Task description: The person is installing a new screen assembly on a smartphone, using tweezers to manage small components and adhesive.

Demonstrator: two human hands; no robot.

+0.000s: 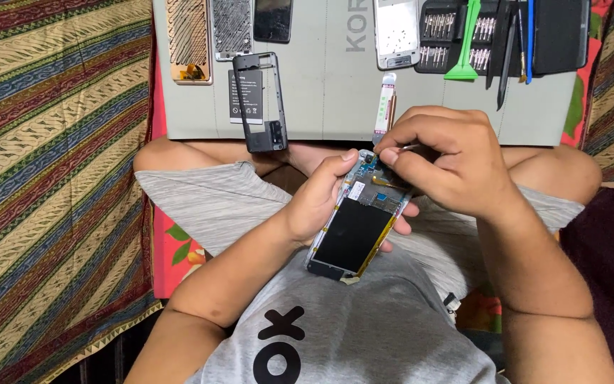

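Note:
My left hand holds an opened smartphone over my lap, back cover off, with its black battery and circuit board showing. Its thumb lies along the phone's left edge and its fingertips stick out under the right edge. My right hand is pinched shut at the phone's top end on a thin metal tool, probably tweezers, whose tip touches the board near the upper corner. Most of the tool is hidden by my fingers.
A grey work mat lies ahead of my knees. On it are a black phone frame over a battery, several phone backs and screens, a white phone frame, a screwdriver bit case, a green pry tool and a flex strip. Striped cloth covers the floor at left.

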